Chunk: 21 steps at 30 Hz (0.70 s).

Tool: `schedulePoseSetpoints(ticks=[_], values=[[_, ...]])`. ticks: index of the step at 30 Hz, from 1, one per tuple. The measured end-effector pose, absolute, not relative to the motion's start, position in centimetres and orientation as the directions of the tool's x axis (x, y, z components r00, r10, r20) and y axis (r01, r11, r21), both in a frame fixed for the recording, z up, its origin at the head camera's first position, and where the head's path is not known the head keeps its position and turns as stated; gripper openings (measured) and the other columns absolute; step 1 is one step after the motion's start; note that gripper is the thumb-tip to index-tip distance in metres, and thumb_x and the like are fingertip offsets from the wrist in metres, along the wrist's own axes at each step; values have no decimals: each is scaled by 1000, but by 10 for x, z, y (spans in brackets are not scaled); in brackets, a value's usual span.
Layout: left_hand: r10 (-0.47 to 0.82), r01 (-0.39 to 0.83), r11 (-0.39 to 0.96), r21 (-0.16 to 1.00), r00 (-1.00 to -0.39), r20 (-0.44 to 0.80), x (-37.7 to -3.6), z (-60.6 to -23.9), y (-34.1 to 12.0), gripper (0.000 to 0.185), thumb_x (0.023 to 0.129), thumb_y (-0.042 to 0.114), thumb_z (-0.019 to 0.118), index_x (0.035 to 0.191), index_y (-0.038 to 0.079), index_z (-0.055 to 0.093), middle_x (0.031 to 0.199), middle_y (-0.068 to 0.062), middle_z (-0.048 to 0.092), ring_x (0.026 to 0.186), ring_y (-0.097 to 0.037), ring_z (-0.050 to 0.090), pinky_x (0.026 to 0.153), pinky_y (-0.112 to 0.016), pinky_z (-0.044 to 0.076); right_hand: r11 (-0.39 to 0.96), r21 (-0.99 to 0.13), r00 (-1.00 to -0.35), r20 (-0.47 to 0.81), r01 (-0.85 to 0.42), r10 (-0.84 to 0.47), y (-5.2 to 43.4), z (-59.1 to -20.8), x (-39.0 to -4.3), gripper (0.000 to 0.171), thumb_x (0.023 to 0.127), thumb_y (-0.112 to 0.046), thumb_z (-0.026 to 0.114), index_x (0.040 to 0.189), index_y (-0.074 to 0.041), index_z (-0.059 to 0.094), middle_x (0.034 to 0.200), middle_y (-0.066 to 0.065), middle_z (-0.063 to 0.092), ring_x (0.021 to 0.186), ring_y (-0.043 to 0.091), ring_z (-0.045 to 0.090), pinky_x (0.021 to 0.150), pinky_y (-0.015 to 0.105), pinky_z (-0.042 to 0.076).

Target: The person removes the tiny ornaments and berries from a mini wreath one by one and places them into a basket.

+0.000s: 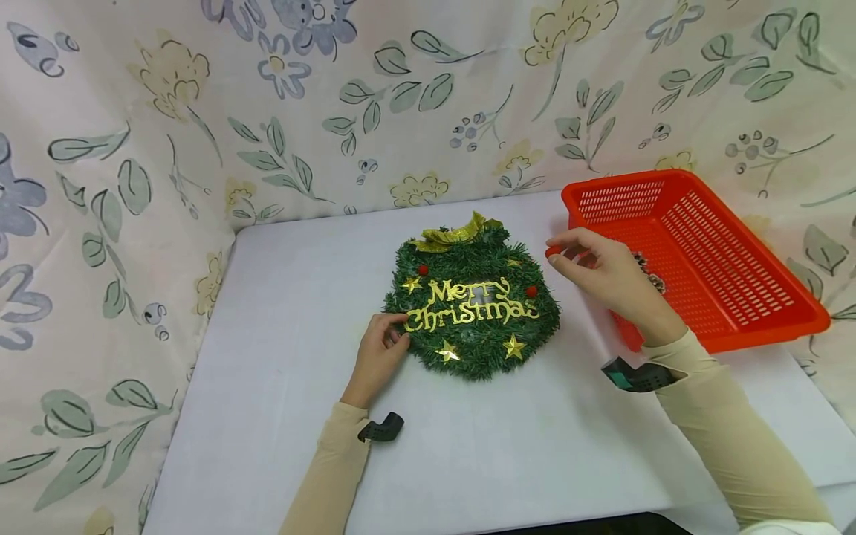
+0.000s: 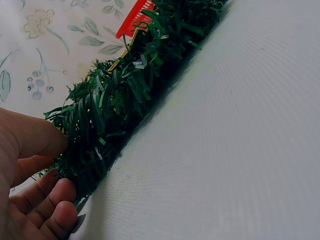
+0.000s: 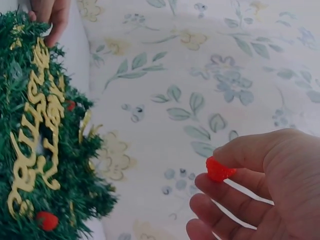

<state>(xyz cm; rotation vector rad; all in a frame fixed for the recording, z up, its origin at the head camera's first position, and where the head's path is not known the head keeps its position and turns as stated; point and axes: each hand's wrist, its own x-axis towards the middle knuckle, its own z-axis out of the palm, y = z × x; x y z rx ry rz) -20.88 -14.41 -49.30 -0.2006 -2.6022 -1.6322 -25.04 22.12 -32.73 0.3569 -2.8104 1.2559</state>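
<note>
A green tinsel wreath [image 1: 481,264] lies on the white table, with a gold "Merry Christmas" sign [image 1: 460,314] across its middle. Gold stars [image 1: 513,347], a gold bow [image 1: 446,237] at the top and red berries [image 1: 532,291] decorate it. At the wreath's left edge, my left hand [image 1: 377,355] grips the greenery between thumb and fingers [image 2: 41,135]. My right hand [image 1: 607,276] pinches a bumpy red berry ornament [image 3: 218,169] between thumb and fingertips. It holds this ornament in the air, just off the wreath's upper right side.
A red plastic basket [image 1: 792,316] with slotted walls stands at the right, partly behind my right forearm. Small pine cones [image 1: 657,282] lie in it. Floral cloth [image 1: 401,96] hangs behind the white table [image 1: 281,312] and along its left side.
</note>
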Motion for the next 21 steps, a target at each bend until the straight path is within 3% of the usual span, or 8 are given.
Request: schedulePoseSetpoints(ticks=[5, 13, 21], values=[[70, 144, 430, 891, -990, 126, -209, -494, -144, 33, 98, 9, 65, 131, 13, 65, 117, -9, 56, 75, -15, 46, 66, -24, 39, 666, -719, -980, 132, -199, -150, 228, -322, -252, 27, 99, -32, 65, 124, -22, 68, 111, 3, 72, 96, 16, 58, 74, 18, 48], [70, 145, 420, 896, -989, 127, -210, -495, -143, 32, 98, 9, 65, 130, 13, 65, 117, -9, 56, 76, -16, 46, 66, -24, 38, 669, -714, -978, 171, -208, -121, 244, -321, -256, 26, 99, -35, 66, 123, -24, 68, 106, -20, 65, 87, 13, 58, 69, 17, 48], [73, 141, 443, 885, -990, 121, -210, -494, -145, 32, 99, 9, 64, 130, 11, 64, 117, -10, 55, 76, -14, 47, 66, -24, 39, 678, -719, -986, 155, -153, -59, 263, -320, -257, 34, 99, -39, 64, 128, -22, 65, 108, -14, 65, 89, 13, 58, 64, 22, 51]])
